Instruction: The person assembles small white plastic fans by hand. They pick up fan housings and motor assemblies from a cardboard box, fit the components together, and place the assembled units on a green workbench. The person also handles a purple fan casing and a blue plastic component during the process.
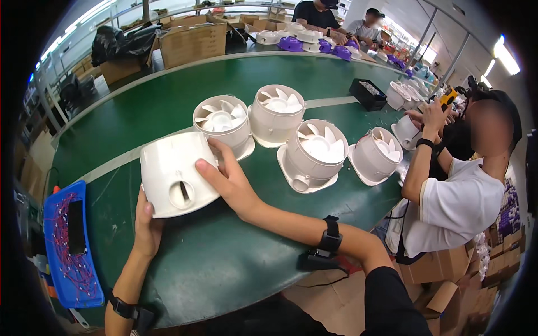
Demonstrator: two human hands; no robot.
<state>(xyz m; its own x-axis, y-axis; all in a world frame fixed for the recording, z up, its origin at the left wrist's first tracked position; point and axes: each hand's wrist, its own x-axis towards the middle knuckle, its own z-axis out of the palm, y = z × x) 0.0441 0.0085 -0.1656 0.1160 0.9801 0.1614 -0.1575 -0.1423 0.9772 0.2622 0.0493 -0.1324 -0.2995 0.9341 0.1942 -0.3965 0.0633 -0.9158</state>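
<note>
The single white housing (168, 168) sits tilted between both hands, above the near part of the table (235, 246), its round side opening facing the person. The left hand (148, 227) grips its lower left edge, thumb on the near side, the other fingers mostly hidden. The right hand (231, 180) curls around its right side, thumb on the outer wall.

Just beyond and to the right stand four white fans (315, 151), blades up. At left is one blue tray (94, 277) with one black slab (76, 227) and red wires (63, 243), too tangled to count. One black box (365, 99) stands farther off.
</note>
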